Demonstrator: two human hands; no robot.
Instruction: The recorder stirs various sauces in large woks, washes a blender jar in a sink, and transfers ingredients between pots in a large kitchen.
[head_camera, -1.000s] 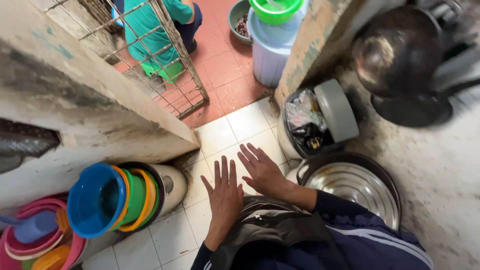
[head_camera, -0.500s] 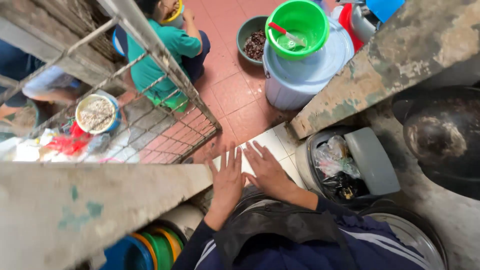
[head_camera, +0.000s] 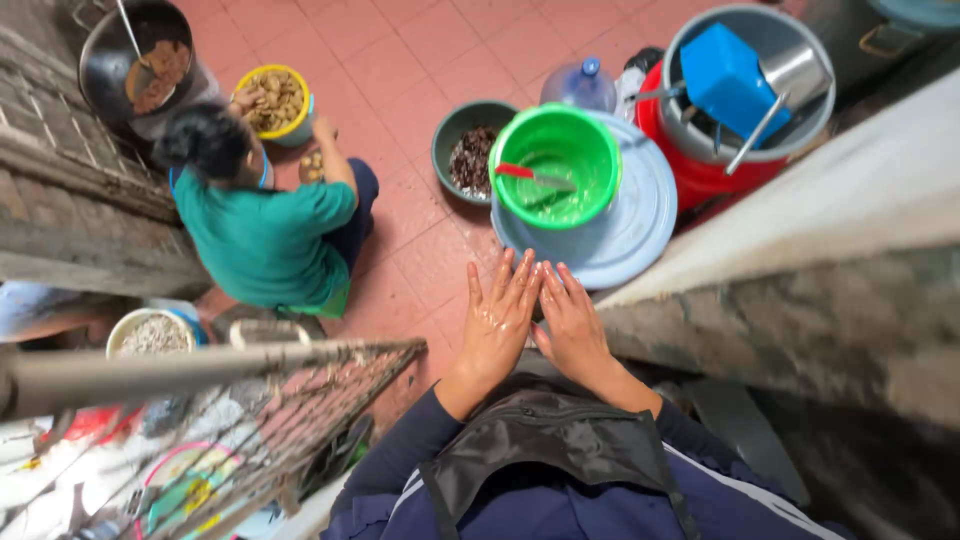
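Since the earlier frame the view has swung up over the ledge: the bin and steel pan are out of sight, and the red tiled floor (head_camera: 420, 60) now fills the upper picture. Both hands held out flat, palms down, empty. Left hand (head_camera: 497, 322) wet and shiny, fingers straight and slightly spread; right hand (head_camera: 571, 325) just beside it, fingers straight, index fingers close or touching near the tips. Nothing gripped. Fingertips reach to the edge of a pale blue lid (head_camera: 625, 225), which carries a green bucket (head_camera: 555, 165) with a red-handled tool inside. Right of that, a grey tub (head_camera: 800, 130) on a red barrel, holding a blue box. A dark bowl (head_camera: 470, 150) of brown bits sits left of the bucket. Farther left, a person in a green shirt (head_camera: 265, 235) crouches by a yellow bowl (head_camera: 275, 100). Concrete ledge (head_camera: 800, 300) at right.
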